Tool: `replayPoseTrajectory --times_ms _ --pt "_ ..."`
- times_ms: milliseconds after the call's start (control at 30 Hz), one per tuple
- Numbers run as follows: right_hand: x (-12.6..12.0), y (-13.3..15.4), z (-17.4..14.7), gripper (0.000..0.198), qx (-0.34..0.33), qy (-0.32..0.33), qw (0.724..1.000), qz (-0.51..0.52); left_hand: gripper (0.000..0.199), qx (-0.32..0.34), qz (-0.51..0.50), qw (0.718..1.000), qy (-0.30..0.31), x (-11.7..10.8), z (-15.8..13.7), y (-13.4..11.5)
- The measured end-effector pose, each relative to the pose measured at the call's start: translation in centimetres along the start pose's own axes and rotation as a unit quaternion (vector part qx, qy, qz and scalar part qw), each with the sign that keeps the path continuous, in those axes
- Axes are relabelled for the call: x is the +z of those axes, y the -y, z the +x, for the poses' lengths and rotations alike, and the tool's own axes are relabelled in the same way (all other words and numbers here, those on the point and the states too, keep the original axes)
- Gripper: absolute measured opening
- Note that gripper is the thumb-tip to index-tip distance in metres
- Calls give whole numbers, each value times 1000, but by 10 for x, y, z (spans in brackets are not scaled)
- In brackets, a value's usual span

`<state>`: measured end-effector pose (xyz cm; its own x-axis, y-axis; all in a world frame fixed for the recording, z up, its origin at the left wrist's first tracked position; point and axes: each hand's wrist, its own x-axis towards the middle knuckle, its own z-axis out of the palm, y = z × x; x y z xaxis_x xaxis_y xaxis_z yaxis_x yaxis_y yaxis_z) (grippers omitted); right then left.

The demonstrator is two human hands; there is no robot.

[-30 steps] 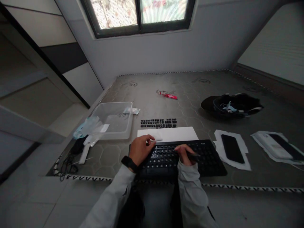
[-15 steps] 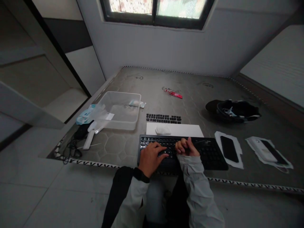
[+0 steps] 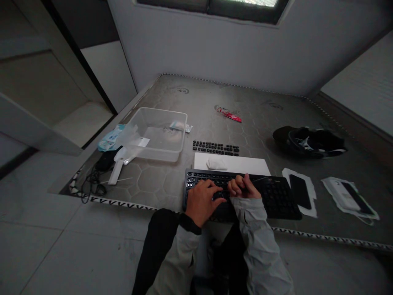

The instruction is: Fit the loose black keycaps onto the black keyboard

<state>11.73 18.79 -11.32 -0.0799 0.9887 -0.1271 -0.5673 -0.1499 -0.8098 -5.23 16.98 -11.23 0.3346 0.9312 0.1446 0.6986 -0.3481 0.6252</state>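
Observation:
A black keyboard (image 3: 276, 200) lies along the front edge of the covered surface. Bare key sockets (image 3: 194, 177) show at its left end, where keycaps are off. My left hand (image 3: 203, 200) rests over its left half, fingers stretched forward and thumb apart. Beside it, my right hand (image 3: 244, 187) is curled above the middle of the keyboard. A thin stick-like tool (image 3: 262, 179) juts from that hand to the right; its working end is hidden. Loose black keycaps (image 3: 215, 147) stand in rows behind a white box (image 3: 245, 164), on which a crumpled white wipe (image 3: 216, 164) lies.
To the left stands a clear plastic bin (image 3: 162, 143), with a blue packet (image 3: 112, 139), a white-handled tool (image 3: 116, 172) and a black cable (image 3: 93, 184) beside it. A red wrapper (image 3: 229, 114) lies behind. On the right are a black cap (image 3: 310, 141) and two phones (image 3: 300, 191) on white sheets.
The view has tilted down and shifted slightly, so everything sits a little differently in it. Both hands keep nearly the same place on the keyboard.

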Motion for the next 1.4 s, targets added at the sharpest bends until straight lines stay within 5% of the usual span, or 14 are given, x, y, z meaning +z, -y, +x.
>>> replayPoseTrajectory --times_ms 700,967,1167,1400 --pt "-18 -15 18 60 7 -60 998 -25 33 -12 -2 1000 -1 2 0 -1" --pt "-4 -17 17 57 -30 -78 996 -23 32 -8 -5 1000 -3 1 1 -1" --pt "-4 -12 21 54 15 -47 996 -69 33 -10 -2 1000 -1 1 0 -1" --pt "24 -20 17 58 -35 -108 978 -173 26 -14 17 1000 3 0 1 -3"
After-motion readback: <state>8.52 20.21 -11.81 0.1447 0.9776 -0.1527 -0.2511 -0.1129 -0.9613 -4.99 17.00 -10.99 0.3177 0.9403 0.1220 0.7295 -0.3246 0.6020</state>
